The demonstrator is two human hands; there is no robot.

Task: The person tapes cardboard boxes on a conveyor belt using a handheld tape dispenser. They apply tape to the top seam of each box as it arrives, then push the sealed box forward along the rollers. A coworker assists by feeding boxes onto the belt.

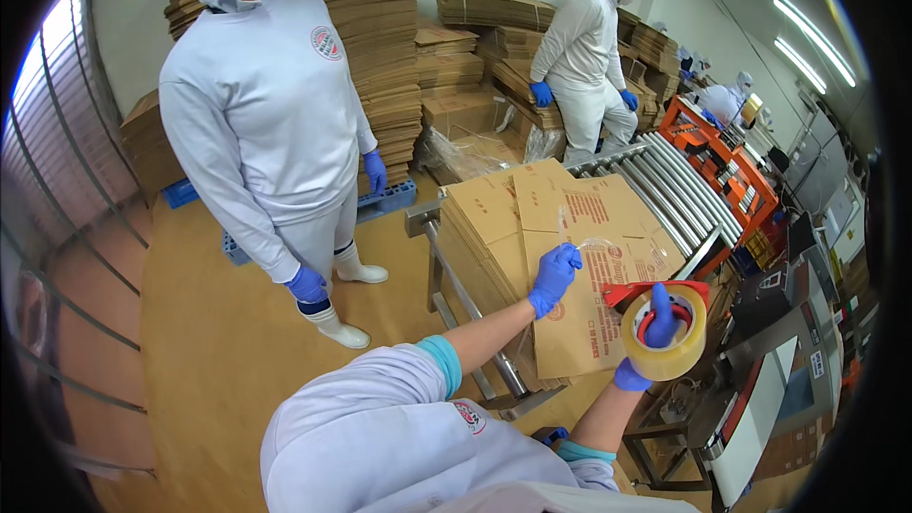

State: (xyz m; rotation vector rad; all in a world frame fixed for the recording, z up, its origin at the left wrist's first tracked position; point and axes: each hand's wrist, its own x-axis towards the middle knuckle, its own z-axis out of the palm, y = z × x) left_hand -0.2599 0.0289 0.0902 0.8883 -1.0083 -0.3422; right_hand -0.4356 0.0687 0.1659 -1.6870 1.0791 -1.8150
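Observation:
My right hand, in a blue glove, grips a red tape dispenser carrying a thick roll of clear packing tape. Its thumb or a finger shows through the roll's core; the dispenser's handle is mostly hidden. Over the upper middle of a stack of flat brown cardboard boxes, my left hand is closed in a pinch. A faint clear strip of tape shows at its fingertips, above the printed cardboard. The stack lies on a roller conveyor, its top sheets overlapping unevenly.
A person in white stands at the left with arms down. Another person is at the back, by tall cardboard stacks. Blue pallets lie behind; an orange-framed machine and grey equipment stand at the right.

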